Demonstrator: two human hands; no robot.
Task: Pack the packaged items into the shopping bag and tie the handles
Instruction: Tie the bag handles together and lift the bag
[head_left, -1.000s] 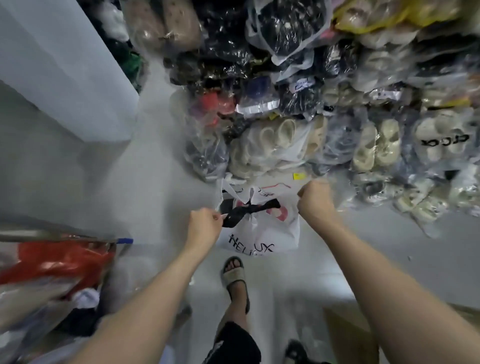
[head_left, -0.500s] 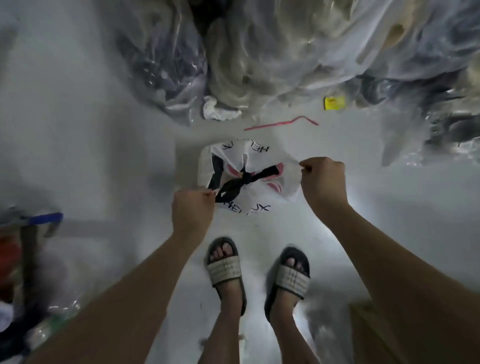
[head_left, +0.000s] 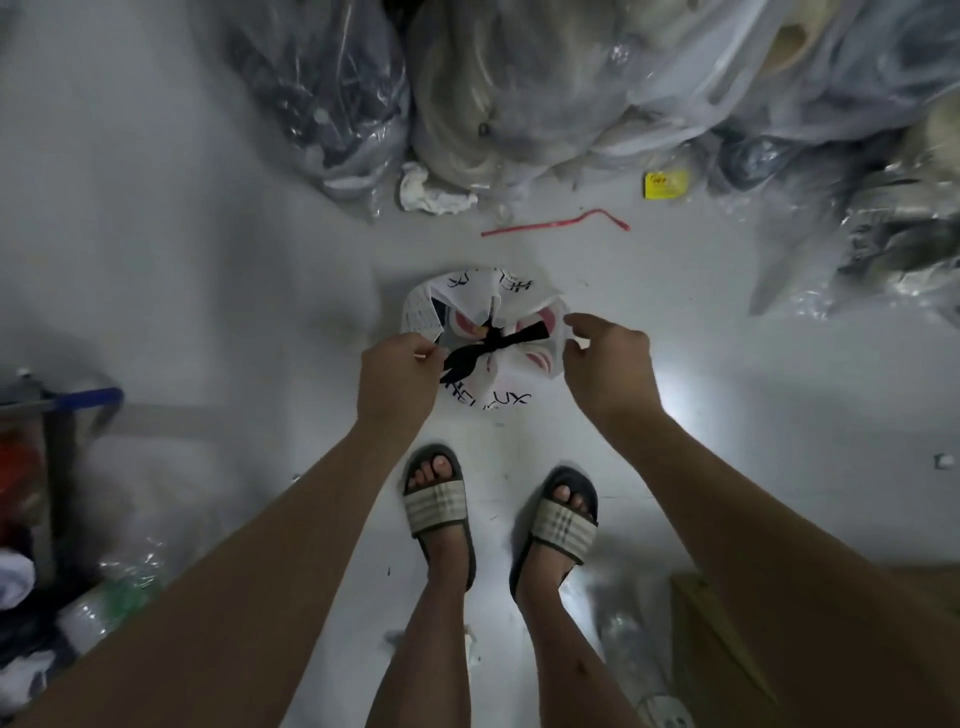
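So the bag sits on the floor just ahead of the person's feet, black handles knotted. Left hand pinches one end of the handles, right hand hangs loose-fingered at the bag's right side.

shopping bag contents mostly hidden; piled packages blurred, cut off

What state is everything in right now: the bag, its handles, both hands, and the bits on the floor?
shopping bag: top gathered shut.
black handles: tied in a knot.
left hand: pinches a handle end.
right hand: fingers loose at the bag's edge, gripping nothing.
red strip: lying loose on the floor.
yellow tag: flat on the floor.
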